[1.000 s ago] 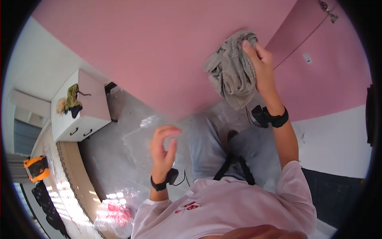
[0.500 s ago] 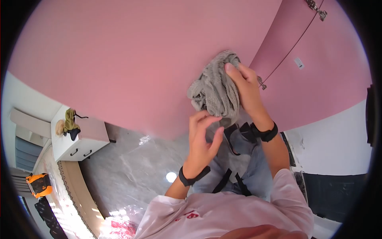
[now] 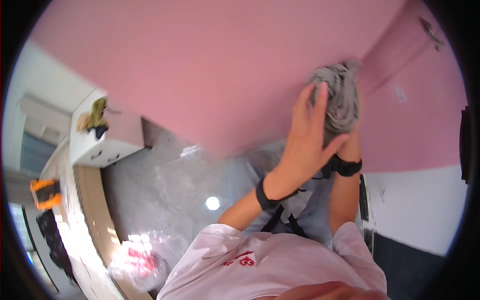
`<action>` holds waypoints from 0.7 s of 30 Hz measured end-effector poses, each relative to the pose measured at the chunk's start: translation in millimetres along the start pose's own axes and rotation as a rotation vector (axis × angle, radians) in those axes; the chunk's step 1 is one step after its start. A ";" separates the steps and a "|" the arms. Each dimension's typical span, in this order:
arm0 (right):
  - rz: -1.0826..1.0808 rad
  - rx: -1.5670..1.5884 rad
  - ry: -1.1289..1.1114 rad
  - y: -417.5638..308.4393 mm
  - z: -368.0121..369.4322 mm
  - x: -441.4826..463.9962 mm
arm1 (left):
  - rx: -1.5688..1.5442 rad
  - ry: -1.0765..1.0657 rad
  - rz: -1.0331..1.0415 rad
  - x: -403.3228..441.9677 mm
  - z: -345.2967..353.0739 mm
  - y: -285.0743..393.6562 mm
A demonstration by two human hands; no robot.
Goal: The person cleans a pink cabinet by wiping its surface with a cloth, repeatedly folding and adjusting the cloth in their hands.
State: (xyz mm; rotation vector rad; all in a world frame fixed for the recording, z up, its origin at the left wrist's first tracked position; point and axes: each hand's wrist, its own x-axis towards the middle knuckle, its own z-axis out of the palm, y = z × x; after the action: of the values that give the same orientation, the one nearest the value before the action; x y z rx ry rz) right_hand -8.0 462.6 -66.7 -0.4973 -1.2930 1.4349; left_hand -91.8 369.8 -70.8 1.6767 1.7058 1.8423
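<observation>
A crumpled grey cloth (image 3: pixel 340 97) is bunched up in front of the pink panel (image 3: pixel 200 75), close to where the door edge begins. My right hand (image 3: pixel 354 142) holds it from the right and below; most of that hand's fingers are hidden behind the cloth. Against the cloth's left side, my left hand (image 3: pixel 309 132) lies with fingers stretched out and thumb apart, fingertips touching the fabric. Whether the cloth presses on the panel I cannot tell. Both wrists wear black bands.
A metal hinge (image 3: pixel 431 34) sticks out at upper right. On the left stand a white drawer cabinet (image 3: pixel 107 150) with a green item on top and an orange object (image 3: pixel 46 194). A clear plastic bag with red print (image 3: pixel 140 262) lies on the grey floor (image 3: pixel 165 200).
The cloth and both hands have moved right, towards the door edge. My left hand has come up from below the cloth onto its left side. The view has shifted and blurred slightly.
</observation>
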 end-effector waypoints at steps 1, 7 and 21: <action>-0.084 -0.134 -0.080 0.9 6.6 2.2 | -0.031 0.044 0.003 -0.9 -6.6 1.2; 0.244 0.396 -0.197 -15.9 53.4 1.7 | 0.021 0.144 -0.086 -18.7 -45.8 24.3; 0.633 0.407 -0.712 17.6 218.1 -76.2 | 0.347 0.845 -0.340 -113.0 -132.7 43.5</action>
State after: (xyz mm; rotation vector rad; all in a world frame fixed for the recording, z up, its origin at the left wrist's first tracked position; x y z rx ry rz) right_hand -174.9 304.5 -38.4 -0.1029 -1.3744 2.4975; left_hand -123.9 193.0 -73.2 0.5669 2.5240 2.3266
